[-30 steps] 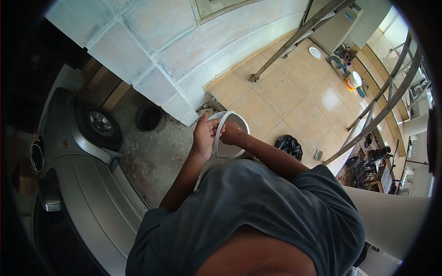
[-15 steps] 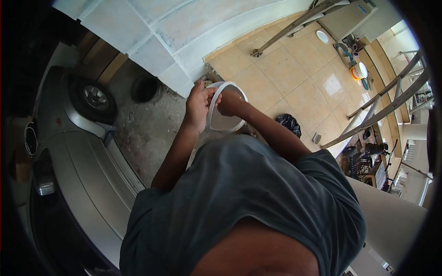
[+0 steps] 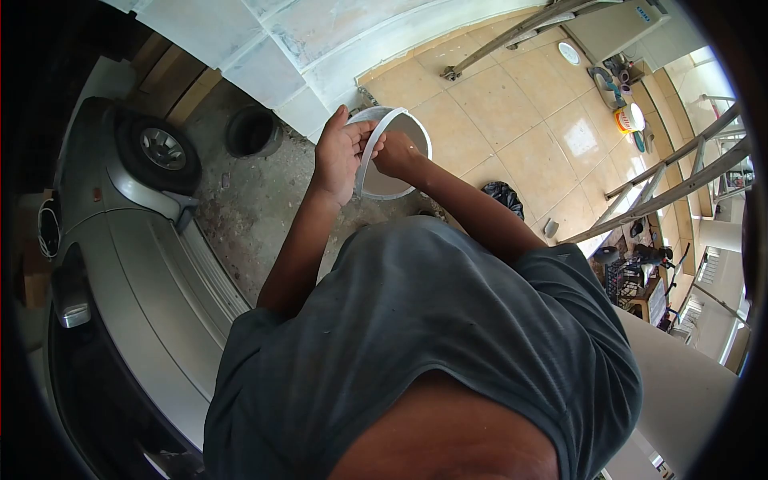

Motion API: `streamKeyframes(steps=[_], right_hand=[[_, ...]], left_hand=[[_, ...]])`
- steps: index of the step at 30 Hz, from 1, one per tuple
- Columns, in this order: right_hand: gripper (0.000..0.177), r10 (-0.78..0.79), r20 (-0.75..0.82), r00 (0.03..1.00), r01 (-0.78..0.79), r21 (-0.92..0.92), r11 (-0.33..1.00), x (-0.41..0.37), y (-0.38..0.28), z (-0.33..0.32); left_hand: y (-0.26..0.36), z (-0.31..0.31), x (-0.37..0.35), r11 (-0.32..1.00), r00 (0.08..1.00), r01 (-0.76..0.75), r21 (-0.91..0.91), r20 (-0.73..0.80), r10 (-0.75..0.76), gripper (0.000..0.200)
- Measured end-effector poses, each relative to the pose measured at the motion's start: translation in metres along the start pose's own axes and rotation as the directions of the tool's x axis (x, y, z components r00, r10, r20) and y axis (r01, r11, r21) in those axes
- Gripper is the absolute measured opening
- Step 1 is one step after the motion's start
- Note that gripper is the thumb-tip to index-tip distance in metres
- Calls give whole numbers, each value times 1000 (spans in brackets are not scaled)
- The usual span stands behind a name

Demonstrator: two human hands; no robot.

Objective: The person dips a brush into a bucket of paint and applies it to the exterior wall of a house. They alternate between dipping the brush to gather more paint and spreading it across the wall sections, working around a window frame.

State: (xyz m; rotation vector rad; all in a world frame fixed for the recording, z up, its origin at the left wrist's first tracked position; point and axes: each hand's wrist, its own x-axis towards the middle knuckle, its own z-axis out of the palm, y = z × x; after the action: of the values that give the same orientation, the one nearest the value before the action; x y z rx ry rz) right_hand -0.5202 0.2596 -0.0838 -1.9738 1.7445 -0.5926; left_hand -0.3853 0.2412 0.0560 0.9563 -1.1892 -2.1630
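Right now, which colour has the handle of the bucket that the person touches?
White handle, seen best in the head view.

Beige tiled floor (image 3: pixel 520 120), white disc (image 3: pixel 569 54), labelled tub (image 3: pixel 630 118), black plastic bag (image 3: pixel 503 195) on it

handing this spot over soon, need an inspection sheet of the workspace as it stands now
Surface: concrete floor, littered with specks; beige tiles alongside
Job's things: white bucket with white handle; contents unclear
Clutter: black plastic bag, round white lid-like item and labelled bucket on tiles; dark bucket on concrete
Hands: left hand open, fingers at handle; right hand at bucket's mouth, fingers partly hidden, grip unclear
Cables: looped pale cord near car; connection unclear
Surroundings: car at left, pale wall ahead, metal frame at right
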Motion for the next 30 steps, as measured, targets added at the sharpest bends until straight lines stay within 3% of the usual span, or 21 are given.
streamKeyframes(steps=[2, 5, 8, 11, 14, 17, 18, 21, 24, 27, 28, 30], right_hand=[[13, -119, -67, 991, 123, 72, 990, 9, 15, 20], [18, -123, 246, 961, 148, -87, 985, 7, -8, -15], [29, -195, 318, 928, 191, 43, 981, 13, 16, -1], [35, -40, 423, 905, 44, 1, 999, 2, -23, -46], [44, -75, 510, 857, 99, -19, 995, 5, -34, -57], [46, 25, 629, 777, 58, -111, 992, 4, -46, -56], [45, 137, 688, 712, -67, -128, 990, 7, -49, -56], [39, -265, 296, 917, 159, 338, 928, 6, -16, -14], [31, -364, 183, 913, 216, 540, 814, 12, -3, -7], [26, -223, 148, 964, 148, 398, 905, 21, 0, -4], [18, -203, 70, 977, 177, 266, 948, 22, -1, -1], [14, -62, 77, 995, 52, 131, 990, 23, -11, -9]], left_hand=[[0, 1, -1, 1000, 1000, -1, -14, -10, 1, 78], [-2, -7, 5, 1000, 998, 6, -26, -57, -8, 80], [-3, -17, 6, 999, 998, 19, -47, -61, -22, 89], [0, -17, 0, 995, 996, 48, -82, -77, -54, 82], [1, -19, -2, 990, 995, 83, -110, -41, -88, 83], [3, -16, -6, 981, 994, 110, -161, 27, -107, 86], [3, -14, -7, 980, 994, 109, -166, 32, -106, 87], [4, -9, -9, 976, 993, 114, -186, 30, -110, 89], [3, -7, -10, 975, 993, 115, -193, 15, -114, 89], [6, -13, -9, 984, 997, 82, -158, 26, -79, 90], [8, -15, -9, 989, 998, 64, -134, 24, -61, 91], [13, -18, -9, 991, 999, 41, -128, -2, -42, 94]])
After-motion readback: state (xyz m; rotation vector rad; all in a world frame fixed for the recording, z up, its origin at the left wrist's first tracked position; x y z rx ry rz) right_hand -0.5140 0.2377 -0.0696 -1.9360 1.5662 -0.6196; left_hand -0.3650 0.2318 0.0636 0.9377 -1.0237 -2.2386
